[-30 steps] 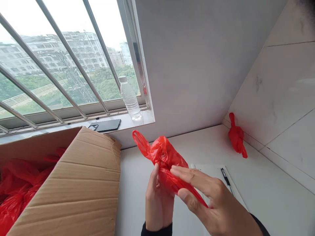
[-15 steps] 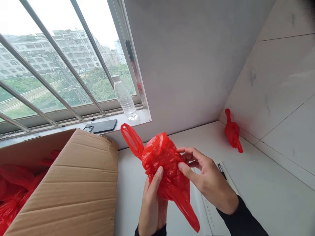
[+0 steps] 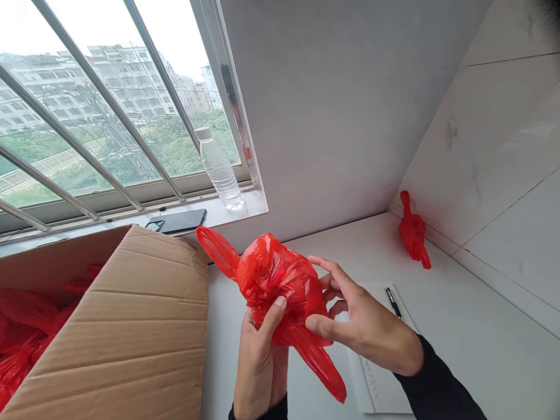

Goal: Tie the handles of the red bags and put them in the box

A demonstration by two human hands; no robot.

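A crumpled red plastic bag (image 3: 280, 274) with two loop handles sticking out is up in front of me, above the white table. My left hand (image 3: 262, 350) grips it from below, thumb pressed on its front. At the bag's right side is my right hand (image 3: 354, 309), its fingers apart and curved, the thumb resting against the plastic and the fingertips near its edge. Whatever the bag contains is hidden. Under my right arm lies a notebook (image 3: 376, 385) with a black pen (image 3: 393, 302) on it.
A cardboard box (image 3: 144, 321) holding several red bags (image 3: 30, 326) stands on the left. Another red bag (image 3: 412, 233) rests by the tiled wall. On the windowsill are a water bottle (image 3: 221, 172) and a dark phone (image 3: 184, 220).
The red bag and both hands have shifted slightly left, and the bag has turned a little. My right-hand fingers have spread wider. More of the notebook shows.
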